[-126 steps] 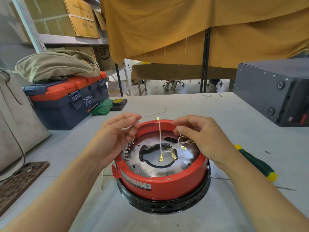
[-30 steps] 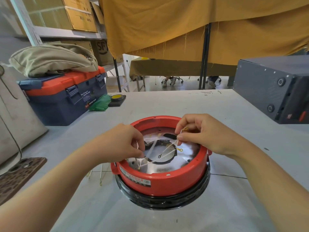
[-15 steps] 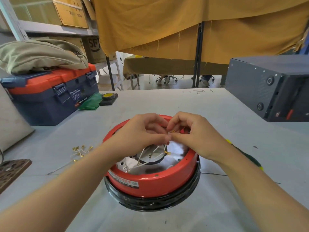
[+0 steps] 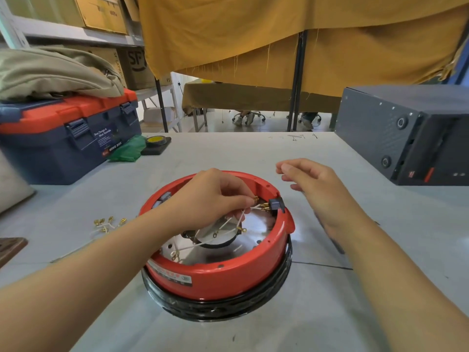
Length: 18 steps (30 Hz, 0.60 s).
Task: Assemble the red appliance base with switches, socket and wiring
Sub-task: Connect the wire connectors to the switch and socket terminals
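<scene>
The red appliance base (image 4: pixel 215 278) stands upside down on a black ring in the middle of the table, its shiny metal plate showing inside. My left hand (image 4: pixel 213 199) reaches into it and pinches white wires (image 4: pixel 228 224) with brass terminals near a black socket (image 4: pixel 275 205) set in the right rim. My right hand (image 4: pixel 314 184) hovers beyond the rim on the right, fingers relaxed and holding nothing. A grey switch (image 4: pixel 163 198) sits at the left inner rim.
A loose bundle of white wires with brass terminals (image 4: pixel 106 224) lies on the table to the left. A blue and orange toolbox (image 4: pixel 68 135) stands at the back left, with a yellow tape roll (image 4: pixel 156 141) beside it. A dark grey box (image 4: pixel 406 133) fills the right.
My right hand has let go of the wires and lifted away to the right of the base. My left hand still pinches the wires, now beside the socket.
</scene>
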Motion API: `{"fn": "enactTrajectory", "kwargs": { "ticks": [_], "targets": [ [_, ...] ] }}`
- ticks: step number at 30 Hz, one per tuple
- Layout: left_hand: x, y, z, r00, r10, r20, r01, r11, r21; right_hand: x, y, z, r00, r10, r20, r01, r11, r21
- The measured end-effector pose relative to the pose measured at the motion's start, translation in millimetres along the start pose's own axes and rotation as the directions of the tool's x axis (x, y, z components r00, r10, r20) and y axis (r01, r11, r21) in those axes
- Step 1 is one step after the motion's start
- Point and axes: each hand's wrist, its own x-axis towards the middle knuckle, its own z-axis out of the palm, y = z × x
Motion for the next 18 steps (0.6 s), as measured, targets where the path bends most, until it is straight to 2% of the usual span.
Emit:
{"fn": "enactTrajectory", "kwargs": {
  "ticks": [3, 7, 13, 18],
  "targets": [
    [5, 3, 5, 1.0, 0.018, 0.021, -0.019, 0.997, 0.072, -1, 8, 10, 0.991, 0.13, 0.031, -0.129, 0.991, -0.04],
    [4, 1, 10, 1.0, 0.015, -0.008, -0.014, 0.998, 0.058, -5, 15, 25, 0.967, 0.234, 0.104, -0.234, 0.972, -0.013],
    [2, 2, 16, 0.99, 0.137, -0.01, -0.13, 0.956, 0.261, -4, 20, 30, 0.969, 0.233, 0.083, -0.236, 0.971, 0.026],
    [4, 1, 20, 0.983, 0.18, -0.016, -0.166, 0.935, 0.312, -3, 24, 29, 0.972, 0.22, 0.085, -0.221, 0.975, 0.004]
  ]
}}
